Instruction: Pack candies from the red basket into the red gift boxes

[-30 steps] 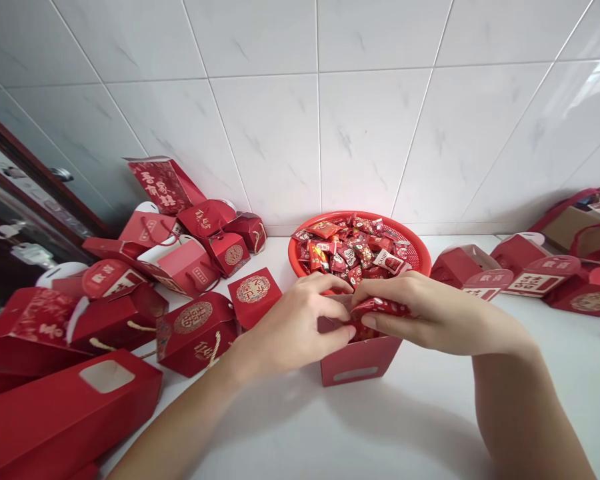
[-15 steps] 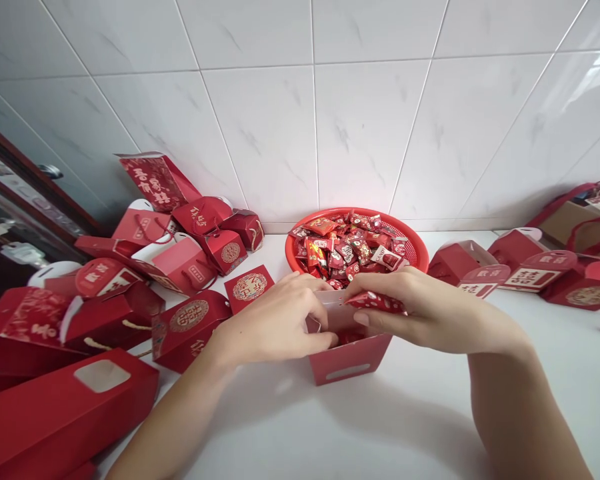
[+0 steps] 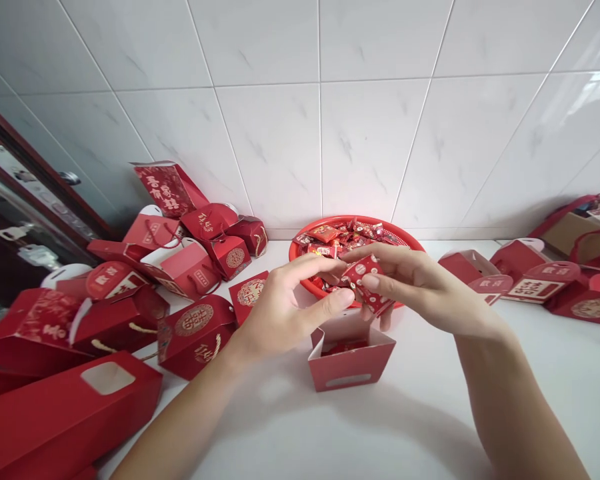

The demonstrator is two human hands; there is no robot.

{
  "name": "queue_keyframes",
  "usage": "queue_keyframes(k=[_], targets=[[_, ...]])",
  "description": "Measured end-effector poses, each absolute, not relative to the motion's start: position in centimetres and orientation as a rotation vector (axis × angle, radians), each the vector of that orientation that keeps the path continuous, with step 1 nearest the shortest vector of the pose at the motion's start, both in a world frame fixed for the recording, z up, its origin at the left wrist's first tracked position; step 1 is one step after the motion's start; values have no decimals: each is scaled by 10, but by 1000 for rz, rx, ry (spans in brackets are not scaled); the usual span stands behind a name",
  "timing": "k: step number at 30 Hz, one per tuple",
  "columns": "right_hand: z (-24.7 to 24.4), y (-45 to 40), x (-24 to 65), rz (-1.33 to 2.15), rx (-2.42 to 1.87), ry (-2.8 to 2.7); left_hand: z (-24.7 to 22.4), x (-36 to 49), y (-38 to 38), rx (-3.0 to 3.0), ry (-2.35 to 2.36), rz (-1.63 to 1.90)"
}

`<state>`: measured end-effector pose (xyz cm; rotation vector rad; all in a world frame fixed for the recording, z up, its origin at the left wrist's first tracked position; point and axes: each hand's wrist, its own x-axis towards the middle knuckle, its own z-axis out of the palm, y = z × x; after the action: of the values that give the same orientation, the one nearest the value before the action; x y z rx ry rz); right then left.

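In front of me my right hand grips a red candy packet with white round patterns, thumb on its near face. From the other side, my left hand has its thumb and fingertips at the packet's left edge; the far fingers are partly hidden. Just below both hands stands an open red box with a slot in its front and some red wrapped pieces inside. Behind them, a red plastic basket holds many red wrapped candies, partly covered by my hands.
Many red gift boxes crowd the left side, with a long red box nearest me. More red boxes and a brown carton stand at the right. A tiled wall closes off the back of the white table.
My left hand has come up out of the red box to the candy packet. My right hand has lifted and turned the packet above the box. The view has tilted slightly up.
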<state>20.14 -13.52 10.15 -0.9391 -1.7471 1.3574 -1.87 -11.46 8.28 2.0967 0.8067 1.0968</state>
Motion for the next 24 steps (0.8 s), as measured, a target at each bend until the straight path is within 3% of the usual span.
queue_keyframes(k=[5,15,24], targets=[[97,-137,196,1392,-918,-1771,78,-14,-116,2042,794,1206],[104,-141,203,1039,-990,-1932,91,-22,-117,1935,777,1107],[112,-150,214,991,-1010,-2204,92,-31,-126,2374,814,1148]])
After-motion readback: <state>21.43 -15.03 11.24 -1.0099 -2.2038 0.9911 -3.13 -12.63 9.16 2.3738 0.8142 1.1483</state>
